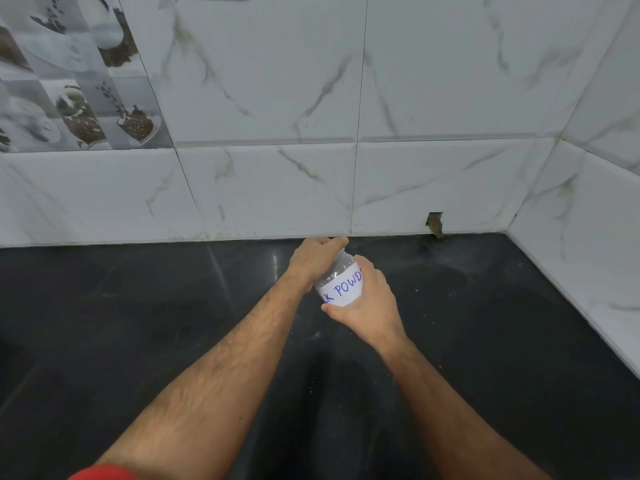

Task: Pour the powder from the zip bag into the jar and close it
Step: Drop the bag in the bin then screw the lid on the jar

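A small clear jar [341, 284] with a white paper label in blue handwriting is held tilted above the black counter, near the back wall. White powder fills its lower part. My right hand [369, 303] wraps around the jar's body from the right and below. My left hand [313, 259] is closed over the jar's top, hiding the lid. No zip bag is in view.
The black stone counter [138, 323] runs left to right, with a faint dusting of powder near the jar. White marble-pattern tile walls [433, 185] close it at the back and right. A small chipped hole [435, 225] sits at the wall base.
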Tool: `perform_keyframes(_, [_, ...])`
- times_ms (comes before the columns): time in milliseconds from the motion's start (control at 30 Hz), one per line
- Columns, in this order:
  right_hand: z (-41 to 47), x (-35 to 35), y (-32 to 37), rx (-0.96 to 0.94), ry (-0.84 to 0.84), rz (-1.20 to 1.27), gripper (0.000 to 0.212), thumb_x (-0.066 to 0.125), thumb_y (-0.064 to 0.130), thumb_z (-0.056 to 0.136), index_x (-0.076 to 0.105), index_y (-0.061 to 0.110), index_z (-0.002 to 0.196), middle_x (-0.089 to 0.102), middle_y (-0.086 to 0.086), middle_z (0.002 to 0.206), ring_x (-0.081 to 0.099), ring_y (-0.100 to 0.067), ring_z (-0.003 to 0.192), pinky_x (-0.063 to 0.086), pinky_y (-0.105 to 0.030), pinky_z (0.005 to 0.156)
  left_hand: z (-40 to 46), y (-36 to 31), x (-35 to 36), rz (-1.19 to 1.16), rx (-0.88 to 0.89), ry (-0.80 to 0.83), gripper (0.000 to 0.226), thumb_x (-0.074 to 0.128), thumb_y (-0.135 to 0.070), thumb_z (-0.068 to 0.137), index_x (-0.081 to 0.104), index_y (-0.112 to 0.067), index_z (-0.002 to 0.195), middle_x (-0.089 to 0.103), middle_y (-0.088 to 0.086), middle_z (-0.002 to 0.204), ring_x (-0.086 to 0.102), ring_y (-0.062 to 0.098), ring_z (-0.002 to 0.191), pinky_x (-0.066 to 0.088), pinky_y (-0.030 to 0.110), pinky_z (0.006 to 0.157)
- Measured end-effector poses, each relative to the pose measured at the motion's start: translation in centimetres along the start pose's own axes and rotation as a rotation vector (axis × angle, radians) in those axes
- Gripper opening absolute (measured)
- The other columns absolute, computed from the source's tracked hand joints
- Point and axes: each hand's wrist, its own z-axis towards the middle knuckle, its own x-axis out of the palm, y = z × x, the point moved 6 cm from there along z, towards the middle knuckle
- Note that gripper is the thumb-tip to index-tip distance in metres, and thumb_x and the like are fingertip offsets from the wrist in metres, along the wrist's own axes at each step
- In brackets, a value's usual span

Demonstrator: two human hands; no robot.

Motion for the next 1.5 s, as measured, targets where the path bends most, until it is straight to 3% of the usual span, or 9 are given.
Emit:
perform_keyframes(100, [0.2, -0.5, -0.3, 0.096, 0.122, 0.3, 0.077, 0.085, 0.05, 0.048, 0.041, 0.055, 0.111, 0.064, 0.021, 0.103, 0.065, -0.002, 0.094, 0.054, -0.017, 0.069, -0.2, -0.8, 0.0, -0.058, 0.063, 0.092, 0.033, 0.065, -0.04, 0.088, 0.073, -0.008, 0.088, 0.074, 0.007, 0.087, 0.067, 0.022, 0.081, 0.054, 0.037, 0.079])
perform_keyframes(267, [0.0, 0.0, -1.3, 0.211, 0.417, 0.821, 0.076, 0.086, 0.033, 0.064, 0.05, 0.017, 0.129, 0.069, -0.011, 0.118, 0.072, -0.028, 0.099, 0.059, -0.044, 0.072, -0.5, -1.2, -0.2, -0.167, 0.145, 0.287, 0.045, 0.069, -0.042, 0.086, 0.072, -0.001, 0.106, 0.073, 0.009, 0.096, 0.069, 0.019, 0.085, 0.056, 0.032, 0.08])
perform_keyframes(400, [0.2, 0.3, -1.7, 0.22, 0.345, 0.788, 0.079, 0.087, 0.032, 0.063, 0.048, 0.017, 0.13, 0.066, -0.013, 0.121, 0.07, -0.03, 0.105, 0.061, -0.045, 0.075, 0.0, -0.2, -0.8, -0.198, 0.157, 0.281, 0.034, 0.067, -0.039, 0.091, 0.074, -0.012, 0.111, 0.076, 0.002, 0.1, 0.07, 0.015, 0.089, 0.058, 0.03, 0.081])
perform_keyframes(533, [0.9, -0.5, -2.4, 0.182, 0.142, 0.66, 0.073, 0.089, 0.018, 0.067, 0.045, 0.029, 0.125, 0.064, 0.004, 0.115, 0.067, -0.017, 0.103, 0.059, -0.022, 0.067, 0.8, 1.9, -2.6, -0.203, 0.049, 0.175, 0.035, 0.074, -0.031, 0.088, 0.067, -0.017, 0.119, 0.074, 0.0, 0.114, 0.07, 0.014, 0.106, 0.048, 0.046, 0.106])
perform_keyframes(667, [0.8, -1.2, -2.8, 0.147, 0.044, 0.468, 0.087, 0.091, 0.029, 0.06, 0.039, 0.036, 0.13, 0.061, 0.016, 0.111, 0.065, -0.006, 0.1, 0.055, -0.019, 0.075, 0.8, 1.6, -2.4, -0.245, 0.009, 0.203, 0.019, 0.064, -0.017, 0.094, 0.065, -0.019, 0.113, 0.073, -0.003, 0.093, 0.069, 0.014, 0.088, 0.049, 0.041, 0.102])
perform_keyframes(833, [0.5, -0.5, -1.4, 0.125, 0.06, 0.378, 0.096, 0.085, 0.047, 0.049, 0.036, 0.043, 0.131, 0.061, 0.023, 0.105, 0.063, 0.006, 0.09, 0.05, -0.008, 0.059, 0.2, -1.0, 0.4, -0.072, 0.048, 0.24, 0.044, 0.058, -0.061, 0.089, 0.068, -0.02, 0.103, 0.076, -0.005, 0.091, 0.072, 0.015, 0.088, 0.056, 0.032, 0.084])
perform_keyframes(1067, [0.4, -0.2, -1.5, 0.165, 0.175, 0.675, 0.092, 0.087, 0.038, 0.05, 0.045, 0.025, 0.131, 0.066, 0.0, 0.118, 0.067, -0.019, 0.109, 0.061, -0.038, 0.083, 0.3, -1.6, 0.4, -0.089, 0.102, 0.192, 0.051, 0.078, -0.05, 0.073, 0.068, -0.017, 0.11, 0.077, 0.001, 0.1, 0.073, 0.017, 0.087, 0.058, 0.036, 0.085])
perform_keyframes(1267, [0.0, -0.1, -1.8, 0.254, 0.26, 0.89, 0.086, 0.089, 0.033, 0.058, 0.046, 0.022, 0.132, 0.064, -0.008, 0.125, 0.067, -0.029, 0.112, 0.061, -0.049, 0.081, 0.7, -0.5, -0.1, -0.235, 0.084, 0.232, 0.059, 0.076, -0.047, 0.074, 0.063, -0.019, 0.125, 0.073, 0.001, 0.111, 0.07, 0.014, 0.096, 0.054, 0.034, 0.091])
perform_keyframes(1500, [1.1, -1.5, -3.1, 0.196, 0.056, 0.654, 0.08, 0.088, 0.011, 0.071, 0.04, 0.029, 0.132, 0.059, 0.01, 0.116, 0.064, -0.015, 0.105, 0.06, -0.022, 0.07, 0.9, 1.2, -1.7, -0.244, 0.05, 0.115, 0.031, 0.072, -0.031, 0.089, 0.065, -0.024, 0.118, 0.078, -0.011, 0.095, 0.074, 0.005, 0.089, 0.046, 0.038, 0.098])
